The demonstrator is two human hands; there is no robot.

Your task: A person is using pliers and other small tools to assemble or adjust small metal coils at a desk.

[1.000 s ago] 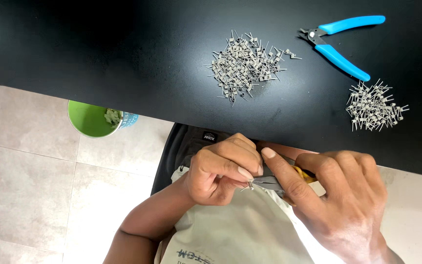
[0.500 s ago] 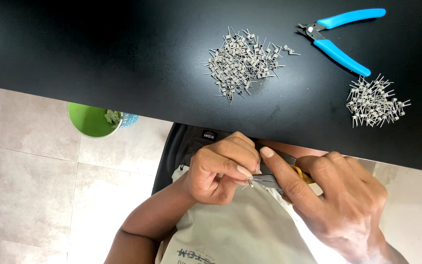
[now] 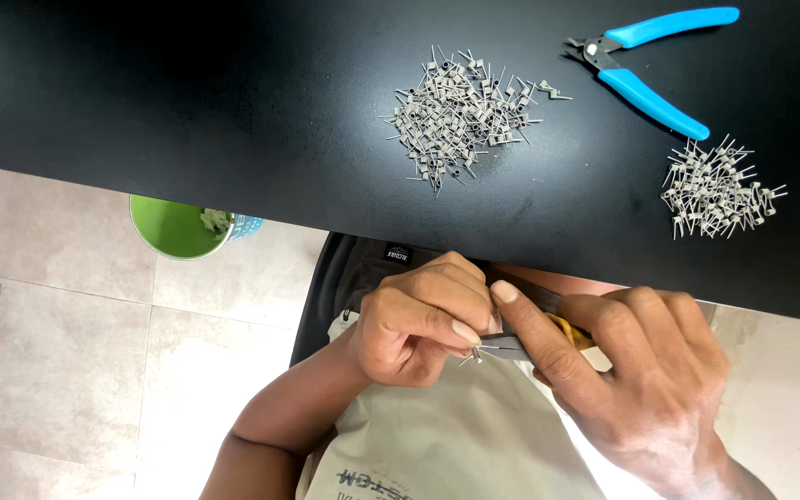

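Left hand (image 3: 418, 324) pinches a tiny metal coil (image 3: 474, 355) between thumb and fingertips, held to the tip of a small plier-like tool (image 3: 534, 338) that the right hand (image 3: 627, 370) clasps, just below the desk (image 3: 233, 111) edge over the lap. Against the frames half a second and a second ago, both hands have barely shifted. Both coil piles (image 3: 460, 116) and the blue cutters (image 3: 650, 65) lie unmoved.
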